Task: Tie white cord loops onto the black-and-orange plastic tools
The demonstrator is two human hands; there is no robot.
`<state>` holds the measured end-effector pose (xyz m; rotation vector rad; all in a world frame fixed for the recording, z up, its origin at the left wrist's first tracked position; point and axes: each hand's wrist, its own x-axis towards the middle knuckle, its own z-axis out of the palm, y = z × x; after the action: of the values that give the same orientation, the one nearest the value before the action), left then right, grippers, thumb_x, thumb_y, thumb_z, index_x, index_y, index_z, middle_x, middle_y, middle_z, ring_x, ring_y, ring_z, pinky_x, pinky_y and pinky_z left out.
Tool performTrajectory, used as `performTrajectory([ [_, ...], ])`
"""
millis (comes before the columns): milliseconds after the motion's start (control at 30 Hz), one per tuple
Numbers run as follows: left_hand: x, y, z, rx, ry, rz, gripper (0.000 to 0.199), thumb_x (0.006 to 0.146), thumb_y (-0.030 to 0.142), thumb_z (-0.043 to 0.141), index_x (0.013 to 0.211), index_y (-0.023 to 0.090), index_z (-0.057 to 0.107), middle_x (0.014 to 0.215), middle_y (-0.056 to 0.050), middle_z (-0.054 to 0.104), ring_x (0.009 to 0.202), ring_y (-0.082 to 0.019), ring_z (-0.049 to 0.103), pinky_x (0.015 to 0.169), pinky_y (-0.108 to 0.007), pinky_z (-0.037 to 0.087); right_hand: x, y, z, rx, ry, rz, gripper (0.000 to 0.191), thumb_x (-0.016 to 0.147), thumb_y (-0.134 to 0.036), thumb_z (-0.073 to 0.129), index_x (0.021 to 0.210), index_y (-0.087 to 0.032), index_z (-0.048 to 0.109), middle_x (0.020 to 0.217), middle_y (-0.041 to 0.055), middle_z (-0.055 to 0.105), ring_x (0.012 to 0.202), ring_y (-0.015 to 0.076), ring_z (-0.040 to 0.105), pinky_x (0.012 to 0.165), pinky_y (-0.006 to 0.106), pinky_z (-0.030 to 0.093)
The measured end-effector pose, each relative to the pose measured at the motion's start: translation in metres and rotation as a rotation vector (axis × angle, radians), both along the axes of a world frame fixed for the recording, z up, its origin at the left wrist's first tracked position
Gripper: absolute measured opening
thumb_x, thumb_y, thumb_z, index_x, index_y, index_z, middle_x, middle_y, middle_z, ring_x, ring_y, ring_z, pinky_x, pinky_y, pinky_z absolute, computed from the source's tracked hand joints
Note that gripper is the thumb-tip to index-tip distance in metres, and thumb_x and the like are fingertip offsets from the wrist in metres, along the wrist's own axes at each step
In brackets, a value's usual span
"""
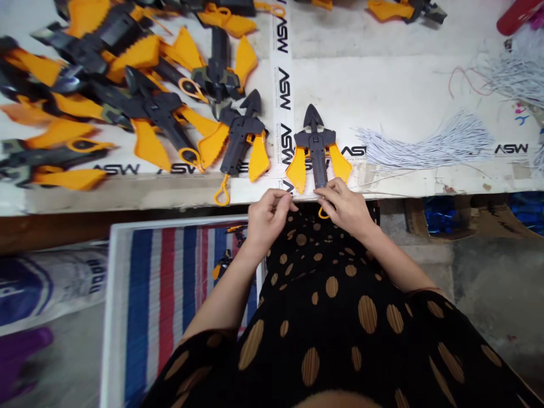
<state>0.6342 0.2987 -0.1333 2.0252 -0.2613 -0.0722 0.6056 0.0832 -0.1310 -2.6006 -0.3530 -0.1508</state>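
Observation:
A dark grey and orange toy (pixel 317 147) lies at the table's front edge, its pointed tip away from me and its orange ring (pixel 323 212) over the edge. My right hand (pixel 342 207) is at the toy's lower end, thumb and fingers pinched together; what they grip is too small to make out. Just left of it, my left hand (pixel 270 218) has its thumb and forefinger closed together near the edge, and anything between them is too small to tell. To the right lies a bundle of thin white ties (pixel 425 141). Another toy (pixel 242 139) rests to the left.
Several similar toys are piled on the left of the white table (pixel 361 73). A red object (pixel 516 17) and more white ties (pixel 516 73) are at the right. Below the table stand a striped-lined container (pixel 165 283) and a cardboard box (pixel 480 218).

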Motion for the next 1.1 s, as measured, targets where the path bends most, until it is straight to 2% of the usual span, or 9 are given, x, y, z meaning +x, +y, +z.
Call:
performTrajectory([
  [100,-0.004,0.014,0.005,0.023,-0.021,-0.012,0.019,0.097,0.037,0.058,0.091,0.019,0.063,0.069,0.0,0.073,0.048,-0.009,0.055,0.051,-0.02,0.042,0.001,0.004,0.002,0.089,-0.011,0.023,0.028,0.102,-0.029,0.054,0.124,-0.022,0.068,0.121,0.009,0.066,0.098,0.0167,0.067,0.067,0.024,0.05],
  [200,-0.01,0.016,0.005,-0.01,0.021,-0.011,0.021,0.097,0.039,0.059,0.091,0.019,0.063,0.07,0.0,0.072,0.047,-0.01,0.054,0.052,-0.021,0.043,0.004,0.016,0.003,0.241,0.022,0.128,0.03,0.103,-0.03,0.053,0.129,-0.022,0.066,0.128,0.0093,0.067,0.105,0.0167,0.067,0.082,0.025,0.054],
  [300,-0.013,0.011,0.003,-0.111,0.123,0.016,0.024,0.097,0.043,0.059,0.09,0.019,0.063,0.071,-0.001,0.073,0.047,-0.01,0.052,0.051,-0.022,0.043,0.007,0.027,0.001,0.351,0.067,0.188,0.026,0.104,-0.031,0.051,0.121,-0.022,0.069,0.117,0.008,0.072,0.102,0.0165,0.069,0.09,0.027,0.053],
  [400,-0.011,0.007,0.001,-0.192,0.205,0.025,0.027,0.094,0.046,0.062,0.09,0.019,0.064,0.07,-0.001,0.072,0.046,-0.009,0.051,0.048,-0.021,0.041,0.01,0.029,0.005,0.378,0.067,0.167,0.025,0.104,-0.032,0.05,0.109,-0.021,0.071,0.103,0.0067,0.073,0.095,0.0165,0.068,0.087,0.028,0.052],
  [467,-0.007,0.005,-0.002,-0.23,0.223,0.046,0.03,0.093,0.048,0.064,0.09,0.018,0.064,0.07,-0.001,0.072,0.045,-0.008,0.049,0.047,-0.021,0.039,0.014,0.025,0.011,0.337,0.05,0.12,0.026,0.104,-0.033,0.048,0.106,-0.02,0.07,0.1,0.0067,0.07,0.088,0.0161,0.066,0.081,0.027,0.05],
  [567,0.0,0.003,-0.01,-0.238,0.215,0.09,0.033,0.092,0.049,0.064,0.093,0.016,0.066,0.072,-0.003,0.073,0.045,-0.008,0.051,0.046,-0.02,0.037,0.024,0.019,0.022,0.166,0.037,0.064,0.025,0.103,-0.028,0.045,0.103,-0.018,0.068,0.1,0.0081,0.068,0.086,0.0177,0.064,0.079,0.028,0.047],
  [667,0.007,0.0,-0.019,-0.195,0.2,0.079,0.033,0.091,0.045,0.065,0.104,0.015,0.07,0.072,-0.004,0.073,0.057,-0.012,0.062,0.055,-0.021,0.044,0.033,0.017,0.03,-0.037,0.066,0.069,0.024,0.102,-0.024,0.044,0.104,-0.017,0.067,0.104,0.0101,0.068,0.094,0.0214,0.063,0.079,0.03,0.044],
  [767,0.012,-0.004,-0.026,-0.173,0.194,0.05,0.038,0.09,0.043,0.065,0.113,0.013,0.07,0.071,-0.004,0.073,0.067,-0.016,0.07,0.064,-0.023,0.049,0.039,0.021,0.032,-0.165,0.102,0.062,0.026,0.104,-0.025,0.042,0.107,-0.016,0.067,0.108,0.0112,0.067,0.093,0.0227,0.064,0.074,0.03,0.041],
  [1100,0.016,-0.008,-0.019,-0.073,0.211,0.046,0.038,0.089,0.04,0.065,0.115,0.013,0.072,0.066,-0.002,0.072,0.065,-0.018,0.07,0.063,-0.024,0.048,0.042,0.025,0.04,-0.26,0.196,0.115,0.027,0.105,-0.026,0.042,0.109,-0.016,0.067,0.111,0.011,0.068,0.088,0.0214,0.065,0.067,0.031,0.036],
])
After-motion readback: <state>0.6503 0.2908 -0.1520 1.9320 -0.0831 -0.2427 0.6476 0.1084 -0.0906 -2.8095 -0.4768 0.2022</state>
